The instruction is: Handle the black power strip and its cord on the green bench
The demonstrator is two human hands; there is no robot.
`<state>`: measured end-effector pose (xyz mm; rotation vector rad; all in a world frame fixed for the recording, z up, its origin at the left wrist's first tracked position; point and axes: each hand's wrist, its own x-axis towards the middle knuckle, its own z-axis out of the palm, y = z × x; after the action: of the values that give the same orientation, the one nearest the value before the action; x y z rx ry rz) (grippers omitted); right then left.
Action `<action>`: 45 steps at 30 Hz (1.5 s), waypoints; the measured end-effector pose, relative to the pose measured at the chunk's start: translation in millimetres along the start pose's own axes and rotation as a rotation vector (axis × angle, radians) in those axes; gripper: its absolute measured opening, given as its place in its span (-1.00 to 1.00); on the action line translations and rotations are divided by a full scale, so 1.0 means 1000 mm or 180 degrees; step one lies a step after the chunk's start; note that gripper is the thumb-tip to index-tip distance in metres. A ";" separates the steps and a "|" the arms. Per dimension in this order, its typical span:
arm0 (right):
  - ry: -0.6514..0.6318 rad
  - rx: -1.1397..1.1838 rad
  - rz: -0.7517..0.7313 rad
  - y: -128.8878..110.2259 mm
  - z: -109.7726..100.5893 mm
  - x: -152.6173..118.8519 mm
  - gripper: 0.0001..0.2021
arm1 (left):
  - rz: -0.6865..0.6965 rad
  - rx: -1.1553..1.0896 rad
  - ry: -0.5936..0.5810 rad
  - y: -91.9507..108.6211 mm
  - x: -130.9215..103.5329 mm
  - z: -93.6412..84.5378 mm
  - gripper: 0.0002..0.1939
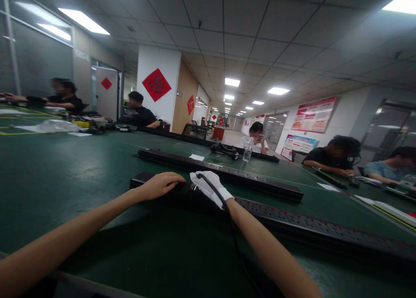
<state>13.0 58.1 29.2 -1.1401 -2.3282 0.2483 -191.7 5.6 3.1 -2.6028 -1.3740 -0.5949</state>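
Note:
A long black power strip (292,218) with rows of sockets and small red dots lies across the green table in front of me. My left hand (162,184), bare, rests over its left part, thumb and fingers closed on the housing. In a white glove, my right hand (211,186) grips a black power plug whose metal prongs (194,186) point left, just above the strip. The plug's body is mostly hidden by the glove. From it a black cable (214,189) loops over the glove and runs down past my right wrist.
Behind lies a second power strip (221,170), with a third black strip (182,138) farther back. A water bottle (247,152), a black coiled cable (224,150) and a paper slip (196,157) are beyond. Several people sit around the table. A clear plastic bag (53,126) lies left.

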 end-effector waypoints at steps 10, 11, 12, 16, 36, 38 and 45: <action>0.0180 -0.1667 -0.0670 -0.011 -0.007 -0.014 -0.56 | 0.0134 0.0173 -0.0172 0.022 0.000 0.002 -0.58; 0.0206 -0.1714 -0.0664 -0.012 -0.007 -0.016 -0.54 | 0.0101 0.0197 -0.0184 0.023 0.000 0.003 -0.54; 0.0232 -0.1751 -0.0649 -0.013 -0.008 -0.020 -0.53 | 0.0043 0.0224 -0.0191 0.023 0.000 0.004 -0.50; 0.0318 -0.1863 -0.0630 -0.014 -0.010 -0.030 -0.52 | -0.0112 0.0277 -0.0223 0.021 0.001 0.006 -0.37; -0.0329 -0.1692 -0.0443 -0.028 -0.013 -0.034 -0.50 | 0.0149 0.0342 -0.0238 0.023 0.004 0.005 -0.47; -0.0313 -0.1695 -0.0453 -0.028 -0.012 -0.034 -0.48 | 0.0183 0.0346 -0.0234 0.022 0.004 0.006 -0.46; -0.0323 -0.1676 -0.0425 -0.027 -0.011 -0.034 -0.49 | 0.0208 0.0335 -0.0230 0.022 0.003 0.005 -0.48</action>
<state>17.4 14.1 35.9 -1.2167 -2.6303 -0.3884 -170.4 -3.2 1.6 -2.5970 -1.2971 -0.4117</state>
